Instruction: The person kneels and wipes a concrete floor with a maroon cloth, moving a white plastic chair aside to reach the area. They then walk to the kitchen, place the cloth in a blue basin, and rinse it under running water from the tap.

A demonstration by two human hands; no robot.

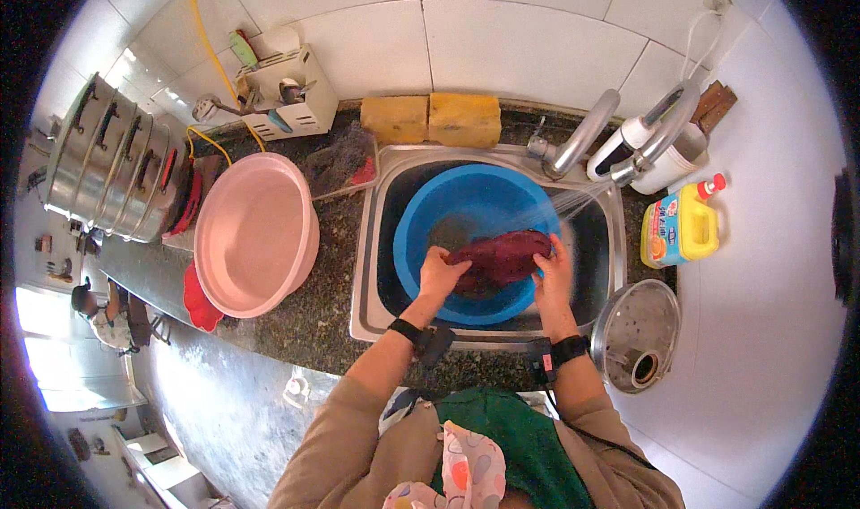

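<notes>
A dark red wet cloth (507, 253) is stretched between my two hands over a blue plastic basin (413, 223). My left hand (442, 274) pinches its left end, and my right hand (552, 274) grips its right end. The basin sits in a stainless steel sink (363, 287). From the pull-out head of the faucet (628, 169), water sprays down toward the cloth and the basin's right side. A murky patch shows in the basin, left of the cloth; what it is I cannot tell.
A pink basin (259, 233) stands left of the sink, near stacked metal steamer pots (114, 166) and a utensil holder (306, 99). Yellow sponges (463, 119) line the back edge. At right are a yellow detergent bottle (682, 227) and a metal lid (638, 334). Another person (111, 317) is far left.
</notes>
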